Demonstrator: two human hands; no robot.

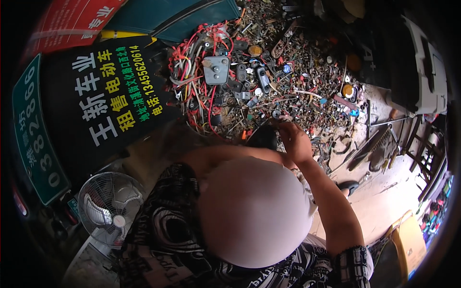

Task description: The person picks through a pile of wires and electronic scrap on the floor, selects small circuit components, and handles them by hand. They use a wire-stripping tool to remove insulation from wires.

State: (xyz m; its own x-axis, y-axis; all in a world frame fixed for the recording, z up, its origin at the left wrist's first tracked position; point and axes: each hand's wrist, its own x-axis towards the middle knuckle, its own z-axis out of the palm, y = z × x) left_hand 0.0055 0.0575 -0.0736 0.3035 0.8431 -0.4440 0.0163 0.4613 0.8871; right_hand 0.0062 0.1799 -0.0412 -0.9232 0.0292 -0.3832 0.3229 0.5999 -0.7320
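**Right grip lowered to a heap of loose parts**

The fingers of the right grip are bent and brought close together at the near side of the heap. A small pale piece is seen right at the fingertips; whether it is pinched or only touched cannot be told. The heap, made up of mixed small scraps, is spread under the fingertips and well beyond them. The left grip is mostly hidden just below the right wrist, so its state cannot be told; the left forearm is held across from the left.

Just left of the right grip, a dark object is seen. Farther left and beyond, a grey squarish plate is surrounded by parts, with red wires tangled beside it. Black elongated parts are placed beyond the fingertips, and a blue piece is seen near them. Well to the right of the grip, long metal pieces are laid on the floor. Well to the left, a black signboard is seen, with a fan placed nearer the body.
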